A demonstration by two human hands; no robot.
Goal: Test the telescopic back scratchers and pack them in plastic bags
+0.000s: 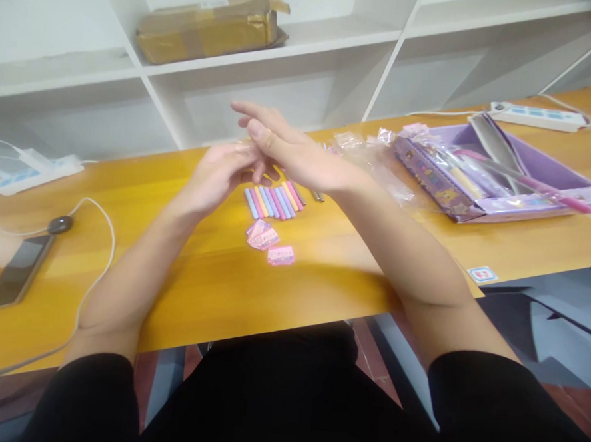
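My left hand (223,173) and my right hand (287,147) meet above the table, the right one overlapping the left one's fingertips. The right hand's fingers are stretched out. Those of the left are loosely bent and apart, partly hidden behind the right hand. I make out nothing held in either. Just below them lies a row of pastel sticks (271,203) in blue, pink, purple and orange, side by side. Nearer to me are a small fanned pile of pink cards (262,235) and a single pink card (281,255).
A purple box (433,179) with packaged items and a pink stick stands at the right, beside clear plastic wrapping (379,163). Power strips (539,117) lie on both sides. A phone (17,271) and a white cable are at the left. Behind, a shelf holds a taped carton (212,29).
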